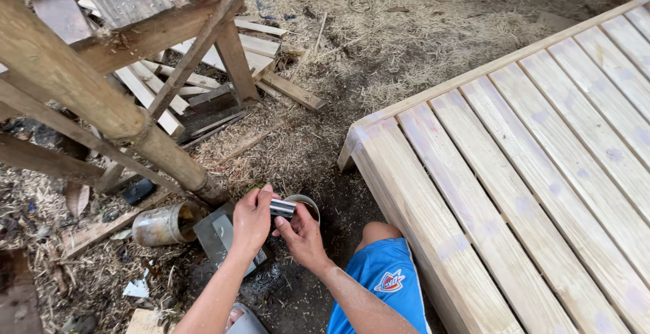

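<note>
Both my hands meet low in the middle of the view, over the dirt floor. My left hand (252, 217) and my right hand (302, 234) together hold a small shiny cylindrical object (283, 208), dark with a bright metal band. Right behind it stands a small open can (306, 202) on the ground. A flat grey metal piece (218, 234) lies under my left wrist. My knee in blue shorts (380, 270) is just to the right of my hands.
A pale slatted wooden panel (514, 171) fills the right side. A dirty jar (162, 224) lies on its side at the left. A rough timber frame (101, 97) and scrap boards (203, 77) stand at upper left. Sawdust and shavings (379, 43) cover the ground.
</note>
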